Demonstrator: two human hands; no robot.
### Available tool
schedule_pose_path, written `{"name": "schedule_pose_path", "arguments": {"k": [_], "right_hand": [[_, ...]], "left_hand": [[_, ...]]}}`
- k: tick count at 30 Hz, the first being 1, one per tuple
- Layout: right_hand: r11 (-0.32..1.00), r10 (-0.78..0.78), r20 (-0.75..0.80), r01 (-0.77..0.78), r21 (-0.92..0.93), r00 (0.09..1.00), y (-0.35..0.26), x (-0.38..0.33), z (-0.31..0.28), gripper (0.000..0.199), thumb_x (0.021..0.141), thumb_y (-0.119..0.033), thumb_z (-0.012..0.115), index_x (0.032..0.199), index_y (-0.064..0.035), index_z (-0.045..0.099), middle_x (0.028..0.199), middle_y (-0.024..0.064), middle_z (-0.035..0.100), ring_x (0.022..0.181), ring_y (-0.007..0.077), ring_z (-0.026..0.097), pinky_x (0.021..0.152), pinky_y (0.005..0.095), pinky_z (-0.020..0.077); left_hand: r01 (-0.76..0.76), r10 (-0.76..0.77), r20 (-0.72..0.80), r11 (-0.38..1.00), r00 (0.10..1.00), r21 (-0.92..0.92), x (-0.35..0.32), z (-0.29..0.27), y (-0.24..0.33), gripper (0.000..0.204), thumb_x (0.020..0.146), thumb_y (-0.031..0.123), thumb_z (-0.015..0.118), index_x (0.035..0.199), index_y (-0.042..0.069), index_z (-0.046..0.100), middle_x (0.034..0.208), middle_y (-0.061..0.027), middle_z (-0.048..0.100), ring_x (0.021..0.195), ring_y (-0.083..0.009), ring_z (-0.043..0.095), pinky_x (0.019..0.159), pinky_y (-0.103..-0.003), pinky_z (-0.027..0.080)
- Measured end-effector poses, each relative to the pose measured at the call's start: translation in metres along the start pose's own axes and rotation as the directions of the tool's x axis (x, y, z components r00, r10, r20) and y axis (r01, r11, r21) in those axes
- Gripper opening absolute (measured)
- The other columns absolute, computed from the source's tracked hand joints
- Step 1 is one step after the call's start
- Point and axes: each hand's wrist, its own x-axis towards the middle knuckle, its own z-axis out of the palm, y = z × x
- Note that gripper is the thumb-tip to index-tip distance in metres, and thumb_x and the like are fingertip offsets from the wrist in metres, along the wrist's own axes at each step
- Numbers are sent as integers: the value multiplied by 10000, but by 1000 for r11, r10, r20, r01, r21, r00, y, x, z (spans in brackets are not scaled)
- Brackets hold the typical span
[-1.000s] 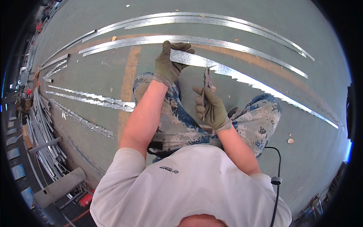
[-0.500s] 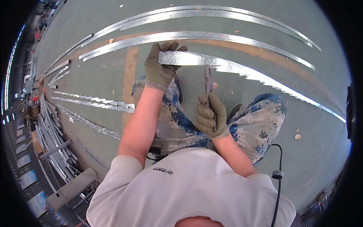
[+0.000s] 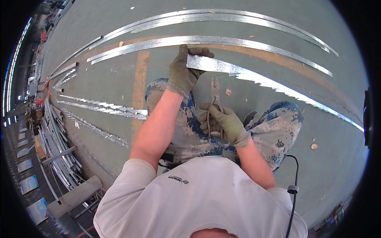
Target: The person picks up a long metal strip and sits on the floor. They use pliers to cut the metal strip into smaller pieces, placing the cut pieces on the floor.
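Note:
In an olive work glove, my left hand (image 3: pixel 183 73) grips the near end of a long shiny galvanized metal strip (image 3: pixel 210 63). The strip runs off to the right and has sawtooth-like notches along its lower edge. My right hand (image 3: pixel 228 123), also gloved, is closed round a pair of pliers (image 3: pixel 215 93) below the strip. The pliers' jaws point up and are apart from the strip; their handles are spread between my fingers. Both hands are over my camouflage trousers (image 3: pixel 266 135).
Long flat metal strips (image 3: pixel 190 39) lie beyond my hands on the green floor (image 3: pixel 329 174). Notched strips (image 3: pixel 115 111) lie at the left. Further left are a pile of metal lengths (image 3: pixel 59 146) and a grey cylinder (image 3: pixel 75 196). A black cord (image 3: pixel 294 170) hangs at my right.
My left hand has moved right with the strip's end. My right hand has lowered the pliers away from the strip's edge, and their handles have spread apart.

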Motion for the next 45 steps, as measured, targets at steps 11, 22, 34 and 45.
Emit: {"name": "schedule_pose_path", "arguments": {"k": [11, 22, 34, 45], "right_hand": [[945, -70, -121, 27, -325, 990, 2, 20, 28, 415, 1050, -365, 573, 1296, -34, 621, 1006, 85, 713, 816, 177, 687, 704, 318, 568], [964, -107, -179, 58, -259, 978, 12, 27, 39, 372, 1048, -349, 580, 1243, -37, 635, 919, 72, 708, 748, 155, 672, 633, 298, 546], [988, -125, -300, 90, -128, 946, 18, 31, 60, 247, 1019, -294, 631, 1057, -50, 639, 772, 56, 652, 563, 136, 580, 470, 299, 476], [875, -140, 283, -15, 484, 949, 12, 10, 36, 349, 1056, -294, 537, 1253, -16, 615, 875, 62, 670, 675, 185, 614, 561, 372, 486]], "left_hand": [[17, -17, -3, 989, 1000, -147, -10, 9, 1, 506, 1102, 406, 365, 988, -18, 615, 1071, -209, 680, 1032, -364, 678, 998, -496, 557], [27, -27, 4, 989, 1000, -142, -11, 6, -2, 486, 1098, 385, 403, 972, -29, 625, 1025, -219, 695, 989, -337, 691, 953, -460, 576], [-6, 1, -54, 997, 999, -81, -3, -1, -10, 448, 1090, 360, 453, 980, -30, 645, 1047, -209, 706, 967, -310, 705, 890, -423, 598], [-54, 54, -54, 999, 997, 5, -9, 11, -5, 397, 1090, 304, 475, 981, -30, 662, 1032, -187, 712, 966, -302, 710, 856, -394, 604]]}}
